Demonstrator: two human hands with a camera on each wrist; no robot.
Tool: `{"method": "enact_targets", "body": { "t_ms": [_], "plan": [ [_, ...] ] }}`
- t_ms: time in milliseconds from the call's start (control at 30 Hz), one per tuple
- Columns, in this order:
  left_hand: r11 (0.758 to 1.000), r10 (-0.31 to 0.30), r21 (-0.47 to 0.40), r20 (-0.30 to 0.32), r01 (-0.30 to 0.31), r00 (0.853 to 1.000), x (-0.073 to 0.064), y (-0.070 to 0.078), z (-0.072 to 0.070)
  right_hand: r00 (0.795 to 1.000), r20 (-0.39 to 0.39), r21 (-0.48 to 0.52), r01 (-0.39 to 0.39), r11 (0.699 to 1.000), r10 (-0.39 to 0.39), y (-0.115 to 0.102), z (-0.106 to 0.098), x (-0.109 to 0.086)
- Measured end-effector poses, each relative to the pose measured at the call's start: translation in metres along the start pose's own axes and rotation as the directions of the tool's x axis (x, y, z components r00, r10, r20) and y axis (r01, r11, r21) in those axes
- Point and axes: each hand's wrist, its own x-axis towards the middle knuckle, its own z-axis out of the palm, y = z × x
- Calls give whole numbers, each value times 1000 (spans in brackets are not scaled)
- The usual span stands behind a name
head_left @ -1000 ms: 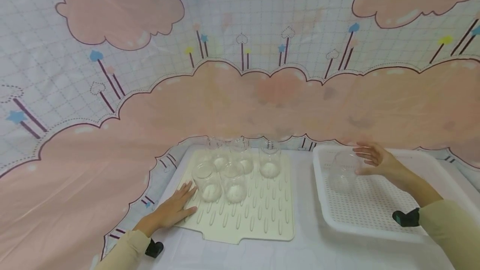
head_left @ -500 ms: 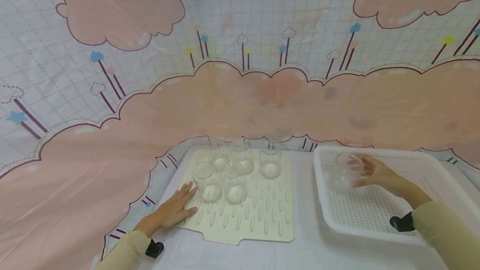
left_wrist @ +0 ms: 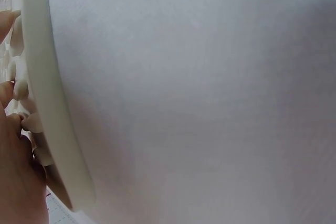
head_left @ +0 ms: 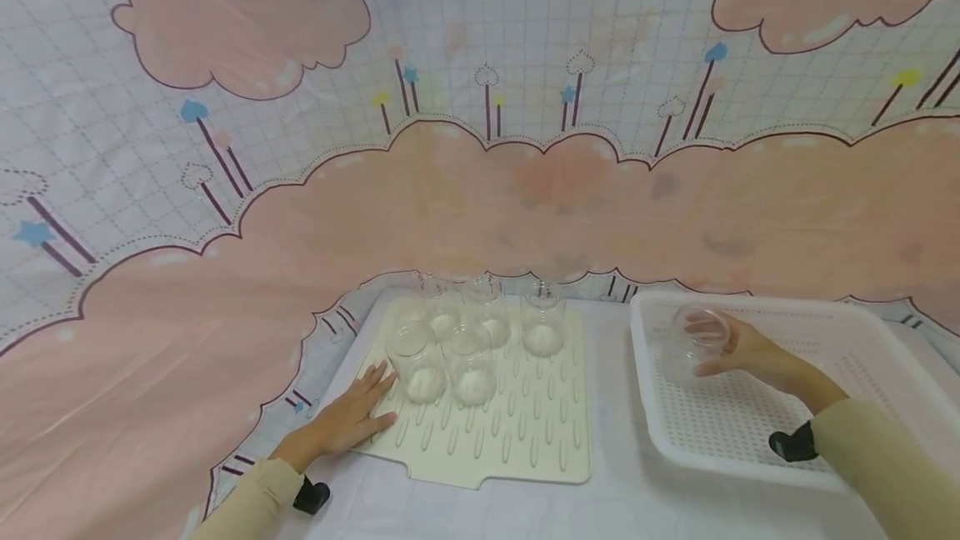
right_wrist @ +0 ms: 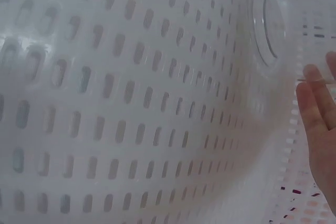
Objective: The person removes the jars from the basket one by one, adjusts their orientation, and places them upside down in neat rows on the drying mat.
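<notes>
Inside the white perforated basket [head_left: 647,415], my right hand [head_left: 757,357] holds a clear glass [head_left: 682,357], its fingers showing through the wall from the far side and the thumb in front. The right wrist view shows the round end of that glass [right_wrist: 265,24] near the fingers [right_wrist: 312,100]. My left hand [head_left: 341,423] rests with spread fingers on the left edge of a cream ribbed drying mat [head_left: 525,440]. Beside those fingers stands a clear glass [head_left: 414,365], one of several on the mat. Only part of the left hand [left_wrist: 18,177] shows in the left wrist view.
Another glass [head_left: 543,323] stands apart at the mat's back right. A white cloth [head_left: 607,457] covers the table between mat and basket. Behind hangs a patterned pink-and-white curtain [head_left: 480,215], close to the back glasses.
My right hand has come down and left from above the basket's back part and taken hold of the glass, which now leans slightly. The left hand has stayed put.
</notes>
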Motion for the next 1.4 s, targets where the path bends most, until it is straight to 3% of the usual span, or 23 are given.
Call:
{"method": "enact_targets", "body": {
  "t_ms": [200,600,967,1400],
  "plan": [
    [999,-27,32,23,27,999,-1,3,-1,1000,7,3,-12,1000,12,3,2,2],
    [999,-19,33,15,18,1000,0,2,0,1000,-11,-7,8,1000,-8,1,-1,0],
    [999,-29,44,18,28,999,-1,3,-1,999,-29,-51,38,998,-39,-5,-19,-14],
    [999,-35,30,20,34,999,-2,7,-2,997,-73,-91,-4,996,-3,-17,-37,-33]
  ]
}}
